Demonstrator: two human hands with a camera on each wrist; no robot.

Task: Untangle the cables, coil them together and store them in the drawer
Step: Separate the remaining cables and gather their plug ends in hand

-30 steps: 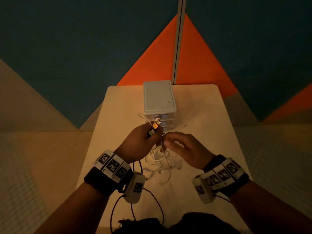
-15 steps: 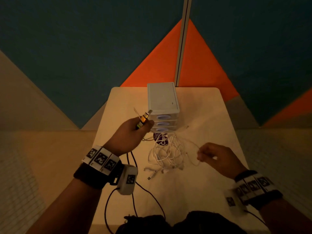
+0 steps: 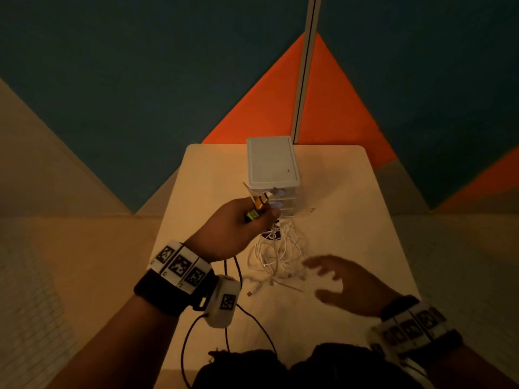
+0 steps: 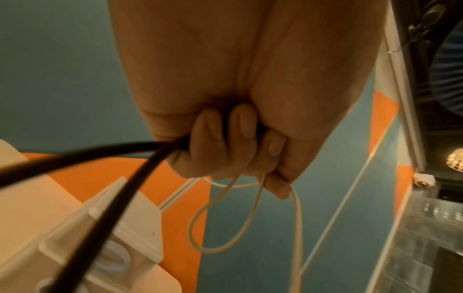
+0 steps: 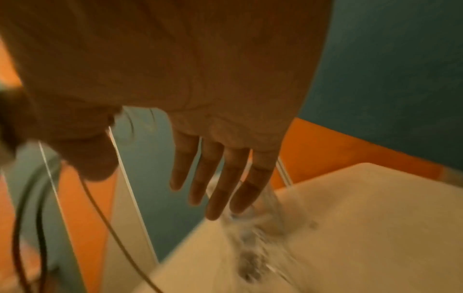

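Your left hand (image 3: 236, 223) grips the plug ends of a black cable (image 4: 82, 158) and a thin white cable (image 4: 246, 216); your right hand (image 3: 345, 284) hovers spread over the white tangle (image 3: 276, 252) on the table (image 3: 351, 197), before one three-drawer unit (image 3: 271, 161). These cords are light and limp — take hold at the plugs. White strands: too tangled to count.

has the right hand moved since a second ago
Yes. The right hand has pulled back from the drawer unit toward the table's near right side, now open.
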